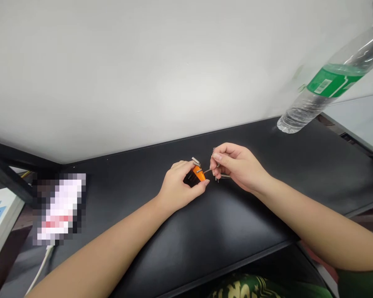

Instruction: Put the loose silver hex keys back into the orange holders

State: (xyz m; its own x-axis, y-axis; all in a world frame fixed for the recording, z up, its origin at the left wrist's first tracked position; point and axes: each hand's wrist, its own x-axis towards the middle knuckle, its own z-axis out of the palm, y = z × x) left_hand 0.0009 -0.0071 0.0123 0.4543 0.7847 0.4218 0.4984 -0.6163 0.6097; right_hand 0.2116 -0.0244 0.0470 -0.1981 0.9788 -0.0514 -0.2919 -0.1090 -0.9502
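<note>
Green clothing [251, 288], left hand [180, 185] gripping orange holder [200, 174] (rods [195, 161] protruding)

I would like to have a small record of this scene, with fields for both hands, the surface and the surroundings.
Left hand: grips an orange piece between thumb and fingers
Right hand: pinches a thin metal rod, its tip at the orange piece
Below right fingers: more metal rods
Surface: black table
Right side: green-labelled bottle, near the wall
Left side: white power strip; white cable leading to a pixelated patch
</note>
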